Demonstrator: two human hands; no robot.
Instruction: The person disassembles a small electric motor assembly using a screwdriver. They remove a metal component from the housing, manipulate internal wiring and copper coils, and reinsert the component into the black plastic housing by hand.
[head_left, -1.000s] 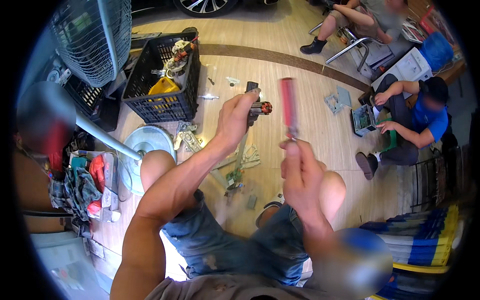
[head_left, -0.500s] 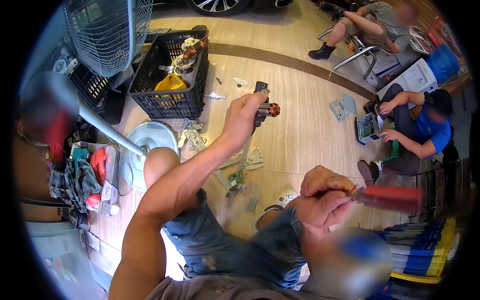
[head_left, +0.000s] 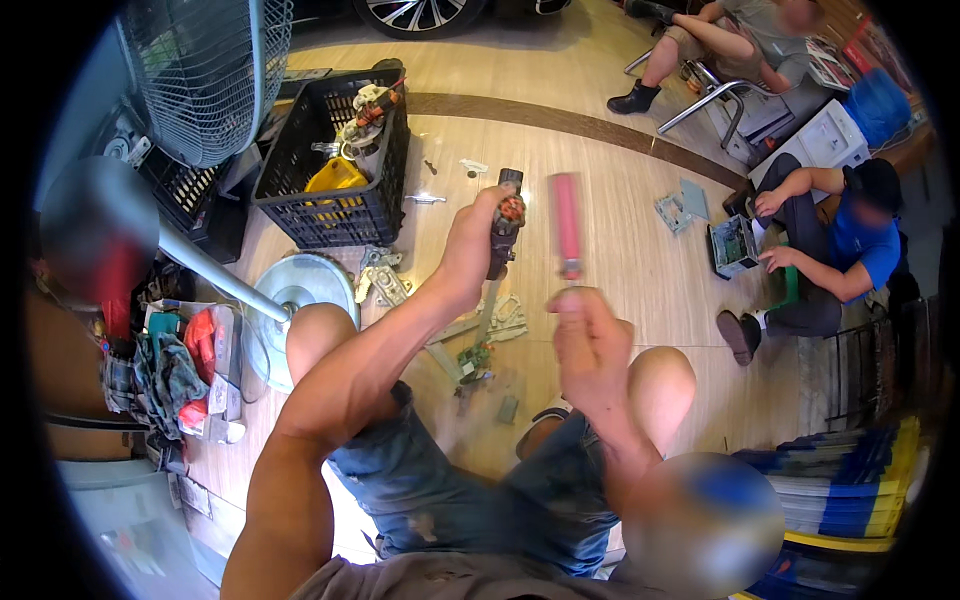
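My left hand is raised over the floor between my knees, its fingers closed around a black motor part. The round end of that part shows orange-red windings. To its right, my right hand grips a red-handled tool by its narrow metal end. The tool's handle points away from me and is blurred; its working tip is hidden in my fist. A small gap separates the handle from the motor part. Beneath my hands lie pale metal brackets and a green circuit board.
A black plastic crate holding parts stands at the far left, beside a standing fan. Its round base is near my left knee. At right, a person in blue handles a metal box. Another person sits farther back.
My right hand has swung left, and the red handle has turned from pointing right to pointing away from me. The motor part has tilted slightly and moved a little left in my left hand.
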